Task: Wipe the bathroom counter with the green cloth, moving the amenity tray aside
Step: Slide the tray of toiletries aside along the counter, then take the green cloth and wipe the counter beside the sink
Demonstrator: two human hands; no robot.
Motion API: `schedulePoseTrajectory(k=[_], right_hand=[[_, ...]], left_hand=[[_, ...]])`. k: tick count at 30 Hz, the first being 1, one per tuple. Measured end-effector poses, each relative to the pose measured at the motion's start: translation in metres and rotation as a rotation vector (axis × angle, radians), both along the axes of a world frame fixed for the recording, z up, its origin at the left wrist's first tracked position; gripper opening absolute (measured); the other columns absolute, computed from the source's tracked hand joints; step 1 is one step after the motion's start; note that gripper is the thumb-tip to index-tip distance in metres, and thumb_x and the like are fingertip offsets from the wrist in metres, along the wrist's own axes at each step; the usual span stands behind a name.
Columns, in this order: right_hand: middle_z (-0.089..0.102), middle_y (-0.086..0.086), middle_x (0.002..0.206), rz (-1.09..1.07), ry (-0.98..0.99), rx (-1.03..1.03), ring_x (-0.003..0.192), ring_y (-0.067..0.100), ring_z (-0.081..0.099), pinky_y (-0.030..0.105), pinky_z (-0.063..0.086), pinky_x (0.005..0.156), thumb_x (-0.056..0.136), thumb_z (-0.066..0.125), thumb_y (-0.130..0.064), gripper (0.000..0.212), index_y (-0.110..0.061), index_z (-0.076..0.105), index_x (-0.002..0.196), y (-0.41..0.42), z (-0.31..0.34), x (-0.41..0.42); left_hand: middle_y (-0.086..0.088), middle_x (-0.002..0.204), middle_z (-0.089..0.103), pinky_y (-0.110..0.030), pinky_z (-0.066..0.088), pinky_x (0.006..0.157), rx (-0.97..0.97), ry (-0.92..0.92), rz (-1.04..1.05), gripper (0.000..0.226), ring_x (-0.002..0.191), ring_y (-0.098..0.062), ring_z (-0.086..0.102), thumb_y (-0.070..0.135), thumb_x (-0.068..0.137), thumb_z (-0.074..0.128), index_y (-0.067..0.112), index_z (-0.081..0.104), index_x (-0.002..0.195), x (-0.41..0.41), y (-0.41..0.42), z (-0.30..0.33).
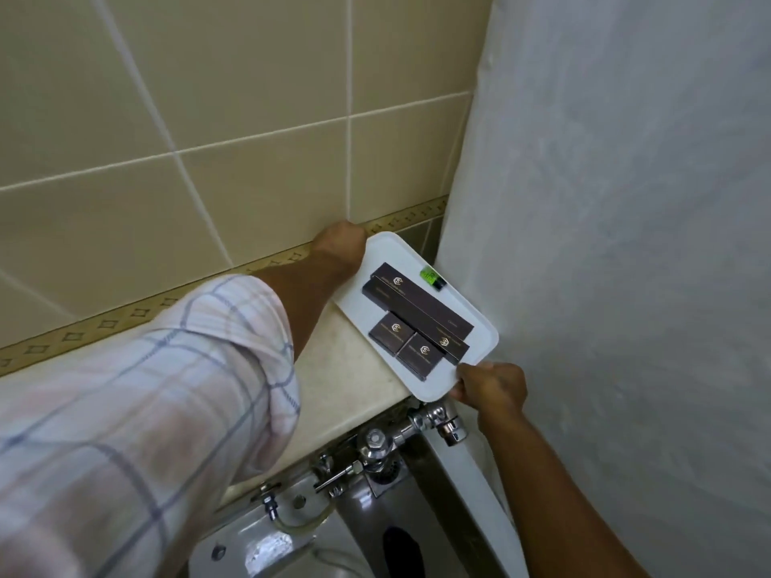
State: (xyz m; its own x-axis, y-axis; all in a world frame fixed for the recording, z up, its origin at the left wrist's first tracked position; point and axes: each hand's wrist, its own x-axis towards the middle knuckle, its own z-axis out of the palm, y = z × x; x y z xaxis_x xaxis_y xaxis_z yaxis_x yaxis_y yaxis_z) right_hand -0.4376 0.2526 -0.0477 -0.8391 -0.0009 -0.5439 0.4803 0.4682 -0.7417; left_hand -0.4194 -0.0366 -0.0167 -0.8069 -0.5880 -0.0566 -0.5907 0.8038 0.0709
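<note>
A white amenity tray [484,340] lies at the right end of the beige counter [350,369], against the white curtain. It carries several dark brown boxes [417,310] and a small green-and-black item [430,277]. My left hand [340,244] holds the tray's far left corner by the tiled wall. My right hand [492,387] grips the near corner, which overhangs the counter's front edge. The green cloth is not in view.
A white shower curtain [605,244] hangs close on the right. Chrome valves and pipes [400,431] sit just below the counter's front edge, above a metal fixture [292,536]. Beige wall tiles [208,139] rise behind the counter. My checked sleeve [146,410] covers the counter's left part.
</note>
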Motion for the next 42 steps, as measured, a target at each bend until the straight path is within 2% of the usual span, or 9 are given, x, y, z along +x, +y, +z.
schedulePoseTrajectory(k=[3,9,14,18,22,26,34,39,42], right_hand=[[0.066,0.006,0.047,-0.009,-0.009,-0.030,0.041,0.019,0.068,0.027,0.055,0.042,0.070,0.078,0.000,0.014,0.000,0.065,0.067,-0.005,-0.007,0.000],[0.064,0.003,0.042,-0.005,-0.032,-0.027,0.047,0.022,0.070,0.040,0.063,0.056,0.071,0.077,0.001,0.015,-0.001,0.063,0.067,-0.008,-0.011,-0.001],[0.074,0.021,0.085,0.115,-0.105,0.105,0.073,0.032,0.072,0.043,0.061,0.077,0.078,0.077,-0.009,0.017,0.005,0.068,0.081,0.000,-0.001,-0.015],[0.060,0.027,0.125,0.294,0.295,0.332,0.110,0.041,0.059,0.040,0.049,0.088,0.090,0.066,-0.030,0.051,0.006,0.055,0.125,-0.005,0.020,-0.009],[0.048,0.027,0.138,0.595,0.653,0.360,0.129,0.041,0.043,0.051,0.037,0.108,0.091,0.056,-0.044,0.066,0.003,0.043,0.136,-0.058,0.040,0.020],[0.026,0.024,0.158,0.985,0.843,0.352,0.147,0.035,0.022,0.044,0.016,0.121,0.097,0.043,-0.049,0.075,0.001,0.026,0.150,-0.142,0.064,0.088],[0.025,0.022,0.158,1.643,1.026,0.011,0.145,0.036,0.023,0.042,0.019,0.118,0.098,0.043,-0.047,0.069,-0.004,0.025,0.149,-0.252,0.092,0.322],[0.031,0.022,0.153,2.017,0.992,-0.208,0.140,0.037,0.030,0.044,0.031,0.113,0.097,0.049,-0.040,0.061,-0.005,0.035,0.144,-0.245,0.082,0.487],[0.043,0.018,0.141,2.187,0.956,-0.196,0.128,0.035,0.042,0.045,0.040,0.105,0.096,0.051,-0.033,0.050,-0.006,0.043,0.137,-0.229,0.068,0.548]], left_hand=[[-0.020,0.114,0.067,-0.044,0.053,0.087,-0.054,-0.025,-0.025,0.032,0.105,-0.040,0.065,0.002,0.092,0.043,0.002,0.065,0.115,-0.005,-0.004,-0.005],[-0.018,0.112,0.069,-0.043,0.054,0.082,-0.161,-0.140,-0.119,0.030,0.101,-0.038,0.067,-0.002,0.091,0.045,0.002,0.067,0.112,-0.008,-0.004,-0.013],[-0.018,0.116,0.066,-0.044,0.053,0.084,-0.148,-0.158,-0.115,0.032,0.106,-0.039,0.065,-0.002,0.092,0.044,0.002,0.065,0.116,0.004,-0.003,-0.008],[-0.017,0.117,0.064,-0.044,0.052,0.085,-0.081,-0.062,-0.111,0.032,0.107,-0.036,0.063,0.009,0.089,0.051,0.005,0.063,0.119,0.049,-0.007,0.009],[-0.015,0.123,0.060,-0.044,0.051,0.086,-0.114,0.011,-0.067,0.044,0.114,-0.035,0.055,0.035,0.091,0.053,0.008,0.055,0.125,0.125,-0.007,0.026],[-0.012,0.132,0.056,-0.043,0.050,0.090,-0.151,0.006,0.103,0.051,0.119,-0.033,0.052,0.043,0.092,0.050,0.013,0.049,0.133,0.241,-0.015,0.048],[-0.012,0.144,0.049,-0.043,0.044,0.101,-0.105,0.043,0.690,0.058,0.129,-0.031,0.046,0.044,0.093,0.050,0.014,0.043,0.142,0.494,0.047,0.068],[-0.007,0.100,0.066,-0.037,0.054,0.079,0.028,0.255,1.120,0.025,0.093,-0.027,0.065,0.031,0.085,0.054,0.014,0.063,0.102,0.601,0.140,0.050],[-0.011,0.102,0.066,-0.038,0.053,0.080,0.121,0.300,1.266,0.025,0.093,-0.029,0.064,0.028,0.085,0.055,0.012,0.061,0.103,0.623,0.179,0.031]])
